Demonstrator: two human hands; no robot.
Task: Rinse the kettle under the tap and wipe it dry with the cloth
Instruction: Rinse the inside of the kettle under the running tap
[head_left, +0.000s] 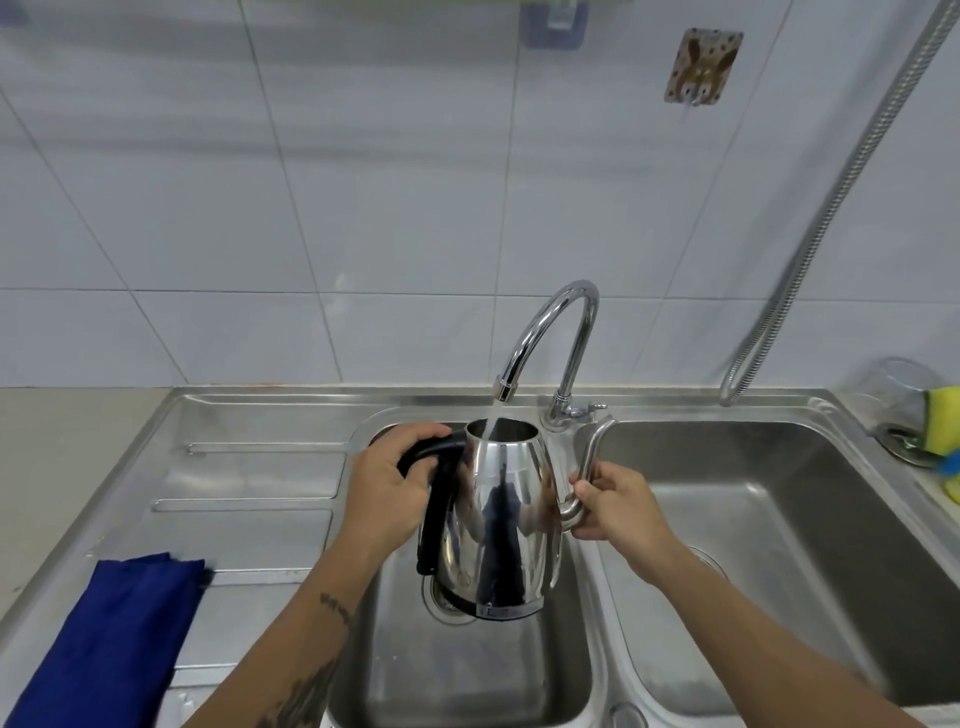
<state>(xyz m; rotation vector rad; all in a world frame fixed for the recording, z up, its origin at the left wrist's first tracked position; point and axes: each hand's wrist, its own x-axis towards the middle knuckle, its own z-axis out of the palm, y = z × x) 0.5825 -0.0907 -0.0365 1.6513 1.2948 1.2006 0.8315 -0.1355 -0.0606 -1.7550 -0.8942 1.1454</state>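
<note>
Steel kettle (498, 519) under tap (550, 343), blue cloth (109, 639)

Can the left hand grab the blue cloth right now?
Probably not yet: the left hand is busy gripping the kettle by its black handle under the tap. The blue cloth lies nearby on the drainboard, nothing blocking it.

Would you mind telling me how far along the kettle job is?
Done: nothing looks finished. In hand: the left hand and right hand hold the kettle under the running tap, water entering its open top. Left: wiping dry; the blue cloth lies on the drainboard.
</note>
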